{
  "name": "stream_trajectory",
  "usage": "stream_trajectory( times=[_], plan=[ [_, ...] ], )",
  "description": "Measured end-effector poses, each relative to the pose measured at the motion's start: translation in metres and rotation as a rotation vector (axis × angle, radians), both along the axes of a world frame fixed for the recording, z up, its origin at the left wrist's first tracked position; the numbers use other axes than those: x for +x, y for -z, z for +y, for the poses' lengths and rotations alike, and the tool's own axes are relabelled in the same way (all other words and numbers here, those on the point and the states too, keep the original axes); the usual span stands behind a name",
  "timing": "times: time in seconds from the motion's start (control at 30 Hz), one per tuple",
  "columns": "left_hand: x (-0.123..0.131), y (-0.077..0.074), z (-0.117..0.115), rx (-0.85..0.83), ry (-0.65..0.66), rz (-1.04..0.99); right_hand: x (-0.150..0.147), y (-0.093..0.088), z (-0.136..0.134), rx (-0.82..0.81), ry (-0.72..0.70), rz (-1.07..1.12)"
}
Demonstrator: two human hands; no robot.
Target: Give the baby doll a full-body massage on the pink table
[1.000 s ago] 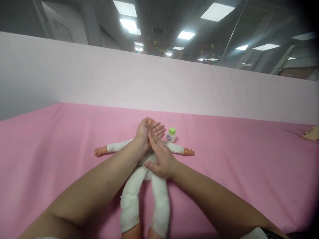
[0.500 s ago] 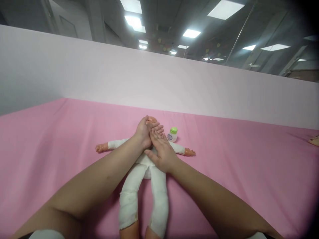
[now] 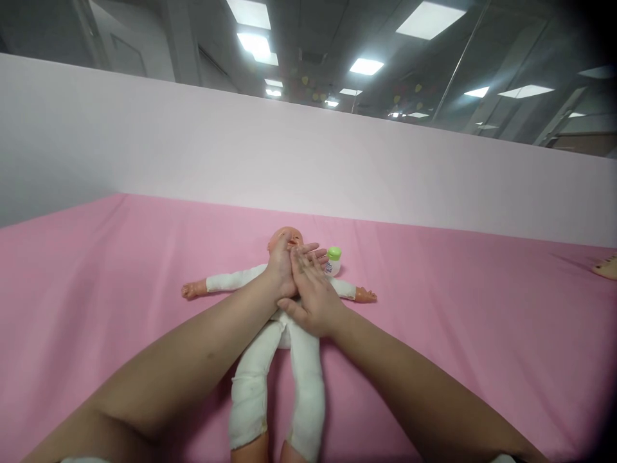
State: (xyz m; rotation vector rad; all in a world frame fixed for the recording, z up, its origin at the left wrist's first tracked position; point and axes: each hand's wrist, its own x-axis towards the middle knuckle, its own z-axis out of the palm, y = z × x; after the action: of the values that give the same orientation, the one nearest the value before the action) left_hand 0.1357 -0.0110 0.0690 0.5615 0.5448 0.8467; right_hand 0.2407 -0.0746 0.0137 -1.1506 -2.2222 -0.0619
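A baby doll [image 3: 303,363] with a white cloth body lies on its back, arms spread and legs toward me. Above its chest my left hand [image 3: 282,267] is turned palm up with the fingers stretched to the right. Palm down, my right hand [image 3: 314,292] lies across the left palm, its fingers straight. No object shows between the two palms. Just beyond the right fingertips stands a small clear bottle [image 3: 333,262] with a green cap, partly covered by the left fingers. My hands hide the doll's chest and part of its face.
A pink sheet [image 3: 448,321] covers the surface under the doll. Behind it rises a white padded wall [image 3: 308,161] with glass above that shows ceiling lights. At the far right edge a tan object [image 3: 606,267] is partly in view.
My left hand has shifted slightly right and down, uncovering more of the doll's head. The right hand stays against the left palm with little movement. The view has tilted slightly.
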Motion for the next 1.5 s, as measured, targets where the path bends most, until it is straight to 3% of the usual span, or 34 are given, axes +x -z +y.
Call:
stream_trajectory(
  times=[0.13, 0.3, 0.4, 0.5, 0.63, 0.73, 0.83, 1.03, 1.1, 1.2, 1.4, 1.5],
  plan=[
    [-0.004, -0.001, 0.005, 0.048, -0.081, 0.037, 0.001, 0.001, 0.004, -0.03, 0.064, 0.001],
    [-0.014, -0.002, 0.022, 0.203, -0.217, 0.147, 0.001, 0.003, 0.004, 0.017, -0.024, 0.076],
    [-0.023, 0.006, 0.026, 0.432, -0.382, 0.338, 0.001, 0.005, 0.006, 0.037, -0.066, 0.154],
    [-0.043, 0.023, 0.022, 0.739, -0.516, 0.624, -0.001, 0.01, 0.009, 0.035, -0.065, 0.208],
    [-0.079, 0.047, 0.014, 1.214, -0.418, 0.971, -0.005, 0.018, 0.013, 0.056, -0.079, 0.251],
    [-0.099, 0.058, 0.014, 1.374, -0.339, 1.06, -0.007, 0.022, 0.012, 0.078, -0.099, 0.287],
    [-0.108, 0.064, 0.019, 1.377, -0.325, 1.087, -0.012, 0.02, 0.001, 0.057, -0.207, 0.286],
    [-0.113, 0.067, 0.029, 1.334, -0.298, 1.182, -0.035, 0.012, -0.038, 0.015, -0.593, 0.092],
    [-0.113, 0.066, 0.029, 1.334, -0.308, 1.181, -0.039, 0.009, -0.045, 0.016, -0.64, 0.032],
    [-0.113, 0.066, 0.027, 1.302, -0.303, 1.153, -0.035, 0.004, -0.045, -0.011, -0.568, -0.038],
    [-0.108, 0.068, 0.025, 1.08, -0.326, 1.001, -0.018, -0.001, -0.033, -0.111, -0.412, -0.116],
    [-0.106, 0.068, 0.025, 1.066, -0.33, 0.978, -0.009, -0.003, -0.022, -0.166, -0.354, -0.146]
  ],
)
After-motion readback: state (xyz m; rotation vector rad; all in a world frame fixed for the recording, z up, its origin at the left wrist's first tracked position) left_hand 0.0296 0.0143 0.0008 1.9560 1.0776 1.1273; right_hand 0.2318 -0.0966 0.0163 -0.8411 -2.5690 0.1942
